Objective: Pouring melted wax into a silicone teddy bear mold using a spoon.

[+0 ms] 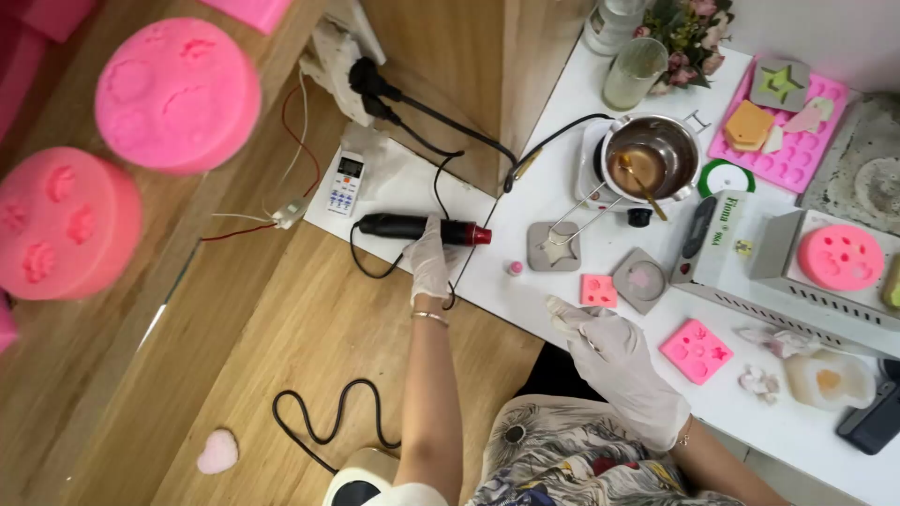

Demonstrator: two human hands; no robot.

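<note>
Our gloved right hand (626,367) rests half-curled, holding nothing, on the white table (544,192); our left hand (429,262) grips the black heat gun (422,228).

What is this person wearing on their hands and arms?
Both hands wear thin, whitish, see-through disposable gloves that end at the wrist: left hand, right hand. The left wrist has a thin metal bangle, the right a fine bracelet. Both forearms are bare, with no sleeves showing.

White-green box (720,234) on table; white remote's screen (350,168) at left.
</note>
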